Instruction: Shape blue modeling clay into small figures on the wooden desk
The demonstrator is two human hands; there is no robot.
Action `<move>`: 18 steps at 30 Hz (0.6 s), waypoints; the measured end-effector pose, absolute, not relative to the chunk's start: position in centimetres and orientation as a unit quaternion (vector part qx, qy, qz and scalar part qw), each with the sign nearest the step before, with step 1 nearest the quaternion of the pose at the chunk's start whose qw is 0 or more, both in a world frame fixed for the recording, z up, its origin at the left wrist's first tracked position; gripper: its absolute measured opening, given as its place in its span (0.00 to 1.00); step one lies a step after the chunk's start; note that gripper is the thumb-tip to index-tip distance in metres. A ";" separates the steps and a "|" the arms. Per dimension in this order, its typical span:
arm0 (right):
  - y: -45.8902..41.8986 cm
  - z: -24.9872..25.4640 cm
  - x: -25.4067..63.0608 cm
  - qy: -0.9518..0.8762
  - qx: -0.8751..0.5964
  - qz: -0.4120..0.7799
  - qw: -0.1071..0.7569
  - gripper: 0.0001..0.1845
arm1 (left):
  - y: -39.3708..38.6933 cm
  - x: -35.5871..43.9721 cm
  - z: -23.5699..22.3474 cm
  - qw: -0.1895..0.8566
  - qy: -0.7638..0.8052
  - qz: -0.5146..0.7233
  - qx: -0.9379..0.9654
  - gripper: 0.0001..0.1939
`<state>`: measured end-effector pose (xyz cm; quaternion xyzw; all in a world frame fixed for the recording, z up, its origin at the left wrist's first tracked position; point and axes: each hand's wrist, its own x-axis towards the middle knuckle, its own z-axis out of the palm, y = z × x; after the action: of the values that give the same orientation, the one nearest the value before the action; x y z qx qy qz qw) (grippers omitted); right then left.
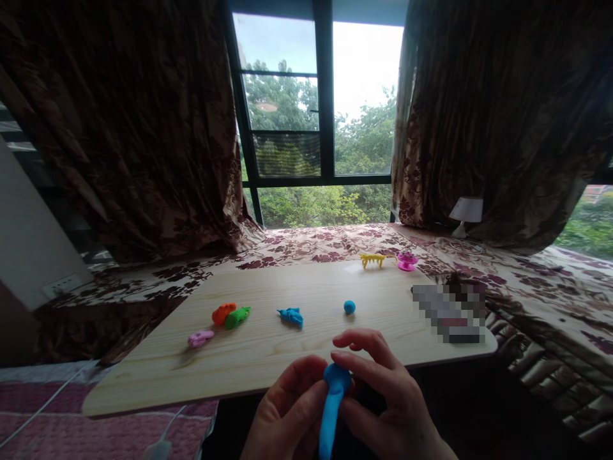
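Note:
Between my two hands, just off the near edge of the wooden board (268, 358), is a piece of blue modelling clay (329, 415) with a rounded top and a long tapering strip hanging down. My left hand (294, 406) pinches its rounded end from the left. From the right, the fingers of my right hand (390, 390) close on the same piece, the index finger resting at its top. Beyond my hands, on the board, lie a small blue clay ball (349, 307) and a shaped blue clay lump (291, 316) with a pointed end.
Orange (223, 314), green (237, 317) and pink clay pieces (200, 338) sit at the board's left. Along its far edge stand a yellow many-legged figure (372, 260) and a pink stand-like figure (407, 260). A blurred-out object (450, 316) is at right. Behind, a small lamp (467, 211).

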<state>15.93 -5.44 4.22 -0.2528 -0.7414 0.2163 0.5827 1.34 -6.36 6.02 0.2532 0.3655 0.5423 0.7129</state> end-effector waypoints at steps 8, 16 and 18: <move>-5.5 4.7 16.3 -0.757 -0.252 0.199 0.569 0.29 | -6.2 1.0 6.1 0.720 0.370 0.527 0.259 0.10; -5.6 4.8 16.5 -0.761 -0.273 0.210 0.550 0.27 | -6.2 1.3 5.7 0.717 0.359 0.529 0.277 0.11; -5.6 4.8 16.5 -0.759 -0.276 0.211 0.551 0.30 | -6.3 1.4 5.8 0.718 0.357 0.529 0.277 0.12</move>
<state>16.49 -5.57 4.79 -0.2755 -0.7589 0.2113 0.5509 1.37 -6.28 5.77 0.2771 0.3573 0.5288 0.7183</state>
